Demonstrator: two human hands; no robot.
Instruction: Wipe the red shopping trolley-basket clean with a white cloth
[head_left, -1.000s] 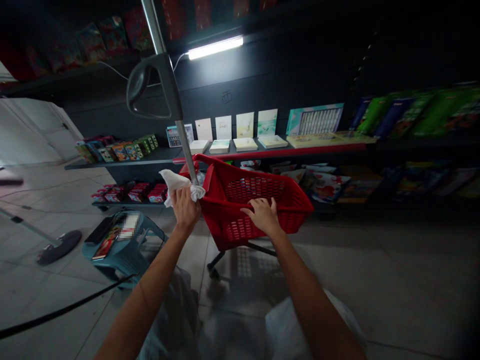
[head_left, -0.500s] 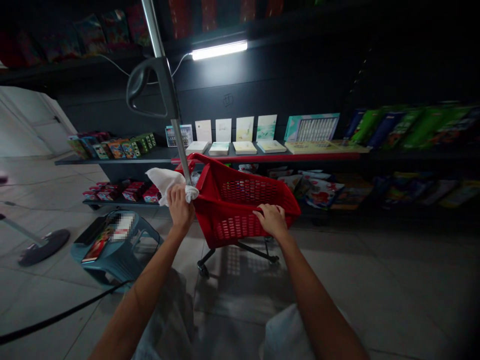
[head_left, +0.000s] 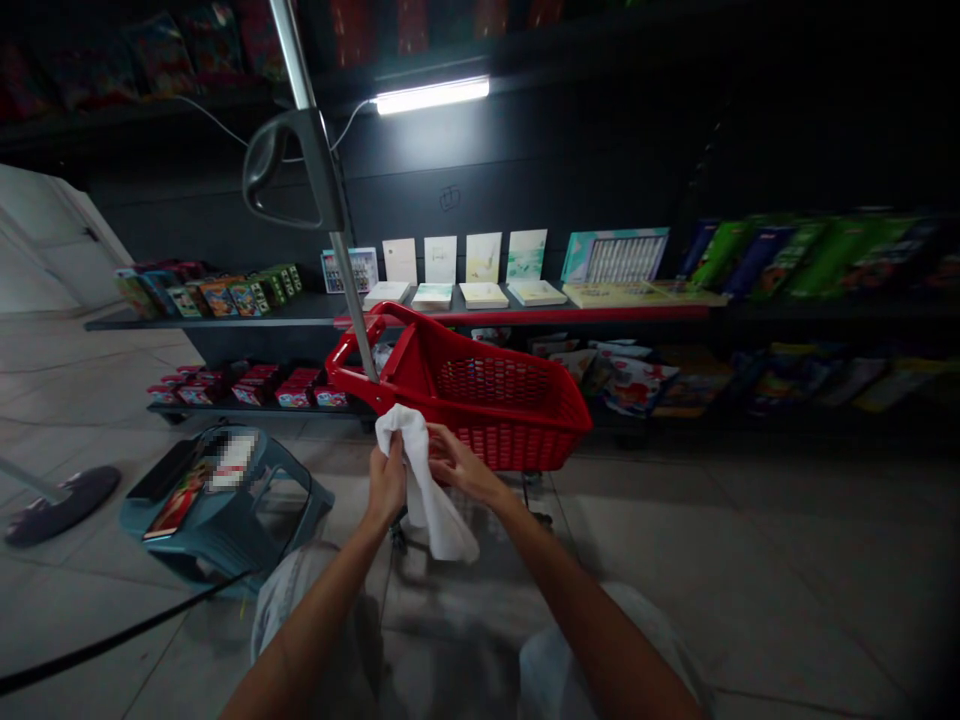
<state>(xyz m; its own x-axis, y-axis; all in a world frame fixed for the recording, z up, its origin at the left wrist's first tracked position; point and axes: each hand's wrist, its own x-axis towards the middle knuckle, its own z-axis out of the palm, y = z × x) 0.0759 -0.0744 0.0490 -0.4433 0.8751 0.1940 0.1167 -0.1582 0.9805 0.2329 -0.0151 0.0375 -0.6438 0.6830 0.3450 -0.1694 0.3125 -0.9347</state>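
A white cloth (head_left: 431, 495) hangs in front of the near side of a red shopping cart (head_left: 517, 430), its lower end trailing down to the right. My left hand (head_left: 386, 482) is closed on its upper part, with the fingers partly covered by the folds. From the right, my right hand (head_left: 461, 465) meets the cloth's edge with bent fingers; some fingertips are hidden by the fabric. Both hands are apart from the cart's red handle (head_left: 349, 360). A metal pole (head_left: 346, 270) with a grey loop-shaped grip (head_left: 328, 175) rises from the handle end.
A blue-grey plastic stool (head_left: 225, 520) at the left carries books and a dark flat object. Behind the cart, a dark shelf (head_left: 292, 308) holds books, boxes and bags under a lit tube lamp (head_left: 433, 95). A round stand base (head_left: 67, 505) and a black cable (head_left: 112, 640) are at the left.
My left hand has moved from the cart's handle end down and right with the cloth. My right hand has let go of the cart's rim and moved left to the cloth.
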